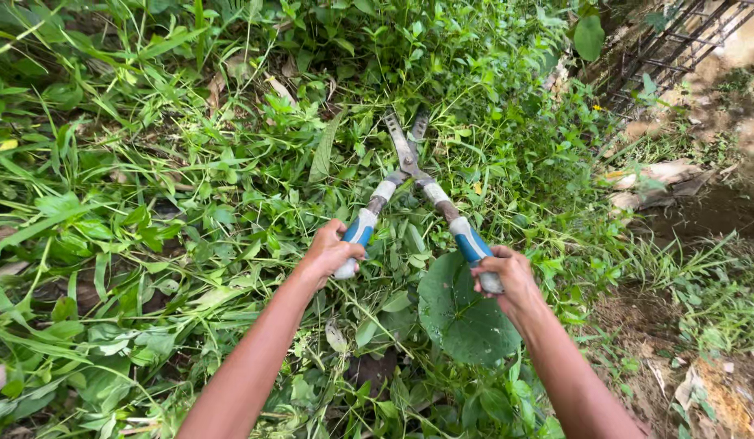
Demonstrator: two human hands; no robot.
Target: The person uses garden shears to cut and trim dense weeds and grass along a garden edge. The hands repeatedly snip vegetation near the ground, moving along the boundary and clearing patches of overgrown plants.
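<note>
Both hands clamp the hedge shears (409, 183): the left hand (332, 252) wraps its fingers round the left blue grip, the right hand (511, 276) round the right; the blades lie nearly closed in the weeds (190, 203); cutting well likely means spreading the handles wide and keeping the blades low.

Seen from head height, looking steeply down and forward, close over both forearms, onto weeds (190, 203) and shears (413, 191).
</note>
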